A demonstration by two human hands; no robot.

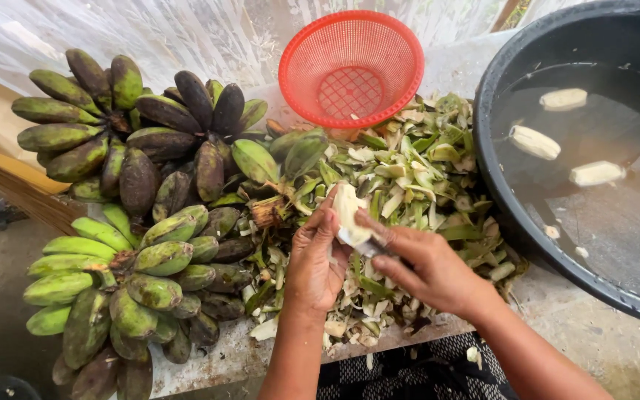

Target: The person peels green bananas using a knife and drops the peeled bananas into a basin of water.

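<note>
left hand (314, 259) fingers curled upward, right hand (427, 267) closed, forearms converging

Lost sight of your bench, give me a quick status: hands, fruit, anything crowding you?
Left hand holds peeled banana. Right hand works knife against it. Peel heap underneath; black basin close right.

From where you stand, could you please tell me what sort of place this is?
Probably an informal, perhaps outdoor, food-preparation spot on a rough concrete slab. Bunches of green bananas lie beside a heap of peelings, and peeled bananas soak in a black water tub.
</note>
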